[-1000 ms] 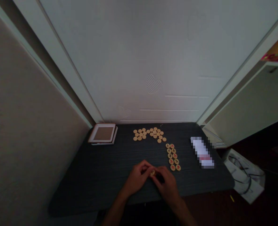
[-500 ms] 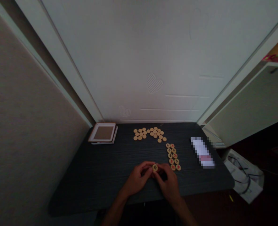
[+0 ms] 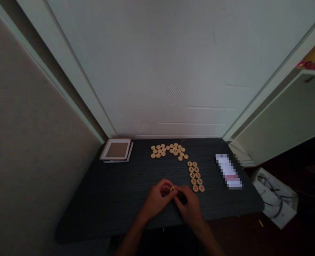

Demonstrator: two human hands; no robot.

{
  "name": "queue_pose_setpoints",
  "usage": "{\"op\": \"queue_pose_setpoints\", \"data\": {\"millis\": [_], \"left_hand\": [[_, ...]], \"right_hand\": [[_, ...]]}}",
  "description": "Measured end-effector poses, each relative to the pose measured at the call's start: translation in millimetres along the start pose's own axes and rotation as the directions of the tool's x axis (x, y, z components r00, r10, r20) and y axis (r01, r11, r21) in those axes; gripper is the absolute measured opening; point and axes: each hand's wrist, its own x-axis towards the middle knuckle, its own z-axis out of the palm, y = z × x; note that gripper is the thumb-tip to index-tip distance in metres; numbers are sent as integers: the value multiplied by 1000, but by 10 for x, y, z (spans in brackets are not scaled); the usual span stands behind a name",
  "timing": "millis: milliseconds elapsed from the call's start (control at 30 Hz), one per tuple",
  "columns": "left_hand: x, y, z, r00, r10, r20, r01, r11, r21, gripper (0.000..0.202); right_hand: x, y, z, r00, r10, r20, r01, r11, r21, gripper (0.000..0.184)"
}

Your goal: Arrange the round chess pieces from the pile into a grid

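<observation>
Between my two hands, near the front of the dark table [image 3: 114, 202], is a round wooden Chinese chess piece [image 3: 172, 188] with a dark character, partly covered by fingers. My left hand [image 3: 157, 199] is closed on it with thumb and fingers. My right hand [image 3: 189, 202] pinches it from the other side. Just right of my right hand, a double column of face-up Chinese chess pieces [image 3: 194, 181] shows red and dark characters. Farther back, a cluster of pieces [image 3: 159, 151] and a second cluster [image 3: 175, 149] show plain tops.
A shallow box [image 3: 129, 153] with a brown panel sits at the back left. On the right lies a pixelated phone-like object [image 3: 229, 171]. The white wall panel [image 3: 146, 71] rises behind the table. A white bag [image 3: 277, 206] stands beyond the right edge.
The held chess piece has shifted slightly left, and my left thumb now covers more of it. My right hand has moved slightly left too. The pieces on the table stay in place.
</observation>
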Motion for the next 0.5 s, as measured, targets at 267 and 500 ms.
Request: {"op": "queue_pose_setpoints", "data": {"millis": [267, 500], "left_hand": [[-3, -22, -30, 1000, 21, -19, -22, 1000, -20, 22], [-34, 9, -25, 999, 13, 47, -8, 994, -107, 27]], "right_hand": [[38, -81, -38, 998, 61, 11, -61, 998, -14, 21], [51, -63, -51, 990, 143, -18, -142, 989, 36, 21]]}}
